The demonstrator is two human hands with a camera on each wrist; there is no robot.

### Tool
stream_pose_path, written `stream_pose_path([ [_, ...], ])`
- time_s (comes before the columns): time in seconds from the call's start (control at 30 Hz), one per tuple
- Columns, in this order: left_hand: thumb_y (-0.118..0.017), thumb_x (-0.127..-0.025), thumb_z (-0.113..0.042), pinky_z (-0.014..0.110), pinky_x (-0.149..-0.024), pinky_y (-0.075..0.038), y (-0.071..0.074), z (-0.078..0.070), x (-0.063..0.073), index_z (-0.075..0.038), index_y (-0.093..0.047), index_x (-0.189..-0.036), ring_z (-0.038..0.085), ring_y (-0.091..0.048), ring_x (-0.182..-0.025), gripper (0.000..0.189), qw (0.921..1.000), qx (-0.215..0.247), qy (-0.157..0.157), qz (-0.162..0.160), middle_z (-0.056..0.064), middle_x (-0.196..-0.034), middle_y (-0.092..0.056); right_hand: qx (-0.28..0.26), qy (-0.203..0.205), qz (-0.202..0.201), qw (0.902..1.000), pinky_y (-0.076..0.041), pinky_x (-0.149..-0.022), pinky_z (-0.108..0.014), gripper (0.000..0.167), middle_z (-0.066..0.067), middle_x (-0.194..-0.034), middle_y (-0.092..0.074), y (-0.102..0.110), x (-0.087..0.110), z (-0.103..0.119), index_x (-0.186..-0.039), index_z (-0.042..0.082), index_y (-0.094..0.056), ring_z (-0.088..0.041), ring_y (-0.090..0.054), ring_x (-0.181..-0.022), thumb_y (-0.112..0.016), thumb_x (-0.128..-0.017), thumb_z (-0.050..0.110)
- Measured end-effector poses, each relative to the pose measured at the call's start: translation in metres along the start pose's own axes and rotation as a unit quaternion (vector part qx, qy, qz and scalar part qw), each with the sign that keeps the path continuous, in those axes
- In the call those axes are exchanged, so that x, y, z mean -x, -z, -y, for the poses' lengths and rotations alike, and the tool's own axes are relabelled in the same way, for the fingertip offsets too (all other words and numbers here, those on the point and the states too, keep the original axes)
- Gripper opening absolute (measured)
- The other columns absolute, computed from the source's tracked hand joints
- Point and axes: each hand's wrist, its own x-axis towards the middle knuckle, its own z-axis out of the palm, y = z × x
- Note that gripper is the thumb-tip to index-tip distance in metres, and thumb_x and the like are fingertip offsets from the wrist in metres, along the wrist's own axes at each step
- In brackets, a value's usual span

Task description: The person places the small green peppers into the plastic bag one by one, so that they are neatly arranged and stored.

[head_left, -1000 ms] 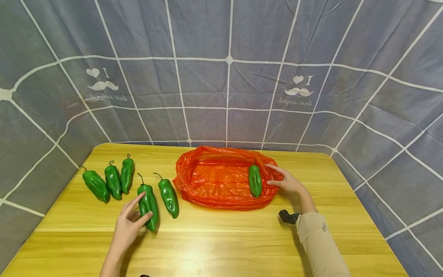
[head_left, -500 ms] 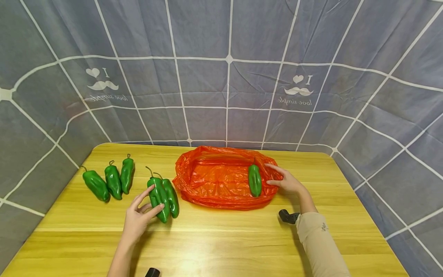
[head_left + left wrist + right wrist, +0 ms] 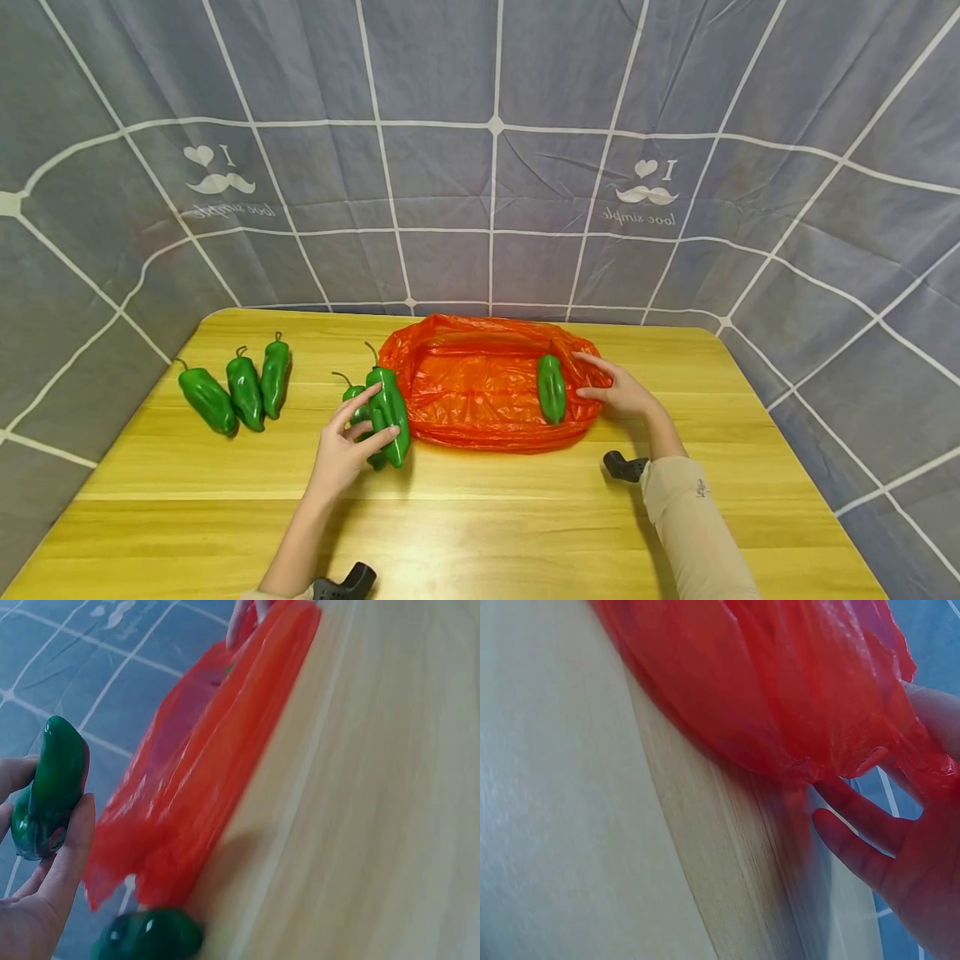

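Note:
A long green pepper (image 3: 392, 408) is gripped between the thumb and fingers of my left hand (image 3: 339, 450). In the left wrist view this pepper (image 3: 60, 765) is lifted off the table. A second green pepper (image 3: 356, 390) lies beneath and is partly hidden by the hand and the held one. The red plastic bag (image 3: 480, 437) sits wide-mouthed in the middle, with one green pepper (image 3: 552, 390) inside at its right end. My right hand (image 3: 624, 395) holds the bag's right rim, thumb and fingers on either side of the film.
Three more green peppers (image 3: 245, 390) lie together at the table's left. The wooden table (image 3: 480, 533) ends at a grey grid-patterned curtain (image 3: 442, 183) behind. Black wrist devices (image 3: 624, 467) are worn on both arms.
My left hand has carried its pepper rightward and away from me, from the table over the neighbouring pepper to the bag's left edge. The right hand and bag stay in place.

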Motion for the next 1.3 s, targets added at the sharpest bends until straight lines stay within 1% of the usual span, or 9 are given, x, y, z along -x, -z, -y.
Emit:
stream_pose_path([
  [0.13, -0.071, -0.077, 0.000, 0.023, -0.062, -0.052, -0.011, 0.001, -0.008, -0.007, -0.048, -0.132, 0.007, -0.061, -0.082, 0.060, 0.9996, 0.006, -0.008, 0.027, 0.013, -0.121, -0.043, -0.006, -0.001, 0.005, 1.0000, -0.016, -0.104, -0.059, 0.062, -0.024, -0.142, -0.030, 0.000, 0.005, 0.017, -0.138, 0.003, -0.038, -0.044, -0.022, -0.130, -0.066, -0.083, 0.006],
  [0.2, -0.071, -0.077, 0.000, 0.023, -0.063, -0.052, -0.018, 0.001, -0.011, -0.006, -0.049, -0.131, 0.009, -0.061, -0.081, 0.059, 0.9992, 0.008, -0.009, 0.038, 0.014, -0.120, -0.043, -0.008, -0.002, 0.007, 0.9999, -0.016, -0.104, -0.059, 0.062, -0.025, -0.142, -0.029, 0.000, 0.006, 0.020, -0.138, 0.002, -0.038, -0.045, -0.022, -0.130, -0.066, -0.082, 0.005],
  [0.33, -0.071, -0.076, 0.001, 0.022, -0.067, -0.052, -0.031, 0.000, -0.016, -0.005, -0.050, -0.131, 0.013, -0.061, -0.083, 0.059, 0.9984, 0.014, -0.005, 0.055, 0.015, -0.120, -0.043, 0.001, 0.001, 0.005, 1.0000, -0.016, -0.104, -0.059, 0.063, -0.023, -0.143, -0.030, 0.000, 0.003, 0.013, -0.138, 0.005, -0.039, -0.044, -0.022, -0.131, -0.067, -0.082, 0.009],
  [0.5, -0.071, -0.076, 0.000, 0.023, -0.065, -0.052, -0.047, 0.000, -0.022, -0.007, -0.051, -0.131, 0.022, -0.063, -0.087, 0.059, 0.9968, 0.022, 0.004, 0.077, 0.017, -0.122, -0.043, 0.016, 0.002, 0.003, 0.9999, -0.017, -0.104, -0.057, 0.064, -0.019, -0.144, -0.030, 0.001, -0.003, -0.004, -0.139, 0.013, -0.040, -0.041, -0.023, -0.132, -0.069, -0.082, 0.017],
  [0.63, -0.072, -0.076, -0.002, 0.023, -0.064, -0.052, -0.058, 0.000, -0.027, -0.010, -0.051, -0.131, 0.028, -0.062, -0.088, 0.059, 0.9956, 0.022, 0.002, 0.092, 0.017, -0.123, -0.044, 0.017, 0.007, 0.001, 0.9998, -0.018, -0.104, -0.058, 0.065, -0.019, -0.144, -0.031, 0.001, -0.005, -0.009, -0.138, 0.014, -0.040, -0.041, -0.024, -0.131, -0.070, -0.081, 0.020],
  [0.73, -0.072, -0.076, -0.002, 0.023, -0.063, -0.052, -0.064, 0.000, -0.032, -0.011, -0.051, -0.131, 0.028, -0.062, -0.088, 0.059, 0.9949, 0.023, 0.001, 0.098, 0.016, -0.122, -0.045, 0.019, 0.008, -0.001, 0.9998, -0.018, -0.104, -0.057, 0.065, -0.019, -0.143, -0.032, 0.001, -0.006, -0.009, -0.138, 0.013, -0.041, -0.041, -0.024, -0.131, -0.070, -0.080, 0.020],
  [0.97, -0.071, -0.077, 0.000, 0.025, -0.064, -0.053, -0.076, 0.003, -0.041, -0.012, -0.050, -0.132, 0.026, -0.063, -0.089, 0.061, 0.9933, 0.043, 0.022, 0.105, 0.013, -0.129, -0.042, 0.024, 0.002, 0.000, 0.9997, -0.017, -0.105, -0.057, 0.065, -0.018, -0.144, -0.031, 0.000, -0.006, -0.007, -0.138, 0.014, -0.041, -0.040, -0.023, -0.132, -0.070, -0.081, 0.020],
  [1.2, -0.070, -0.078, -0.001, 0.029, -0.066, -0.054, -0.087, 0.004, -0.050, -0.012, -0.050, -0.133, 0.027, -0.063, -0.091, 0.060, 0.9893, 0.059, 0.035, 0.129, 0.016, -0.127, -0.041, 0.025, 0.002, 0.001, 0.9997, -0.017, -0.104, -0.058, 0.065, -0.018, -0.144, -0.031, 0.000, -0.006, -0.007, -0.139, 0.016, -0.040, -0.040, -0.022, -0.132, -0.070, -0.081, 0.022],
  [1.3, -0.068, -0.078, 0.001, 0.030, -0.066, -0.054, -0.091, -0.006, -0.050, -0.008, -0.048, -0.134, 0.028, -0.064, -0.090, 0.060, 0.9861, 0.069, 0.045, 0.144, 0.020, -0.128, -0.038, 0.027, 0.001, 0.000, 0.9996, -0.017, -0.104, -0.058, 0.065, -0.018, -0.144, -0.031, 0.000, -0.006, -0.007, -0.139, 0.016, -0.040, -0.040, -0.023, -0.132, -0.070, -0.081, 0.022],
])
